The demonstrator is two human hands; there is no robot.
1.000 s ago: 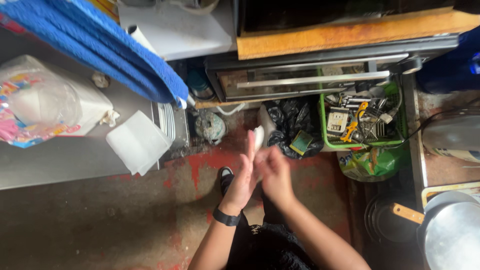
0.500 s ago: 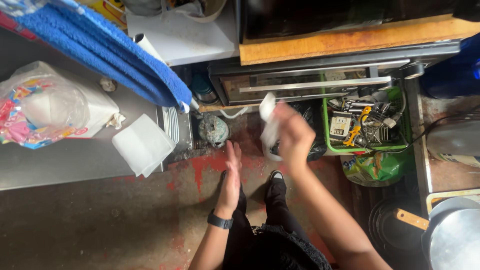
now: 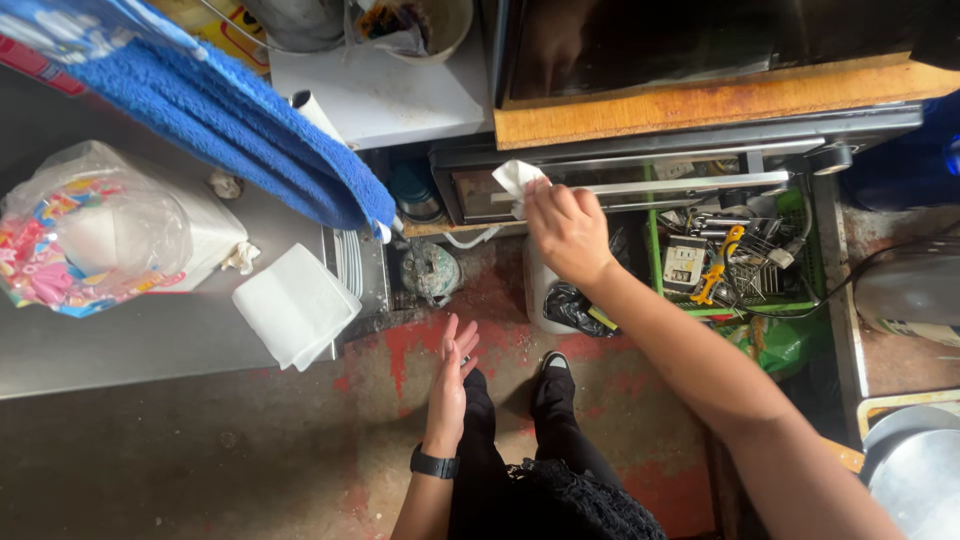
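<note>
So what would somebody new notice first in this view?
Probably the right hand, stretched out at centre and holding a crumpled white paper towel by the oven handle. Next, the thick blue towel draped across the upper left. The left hand hangs open and empty over the red-stained floor.
</note>
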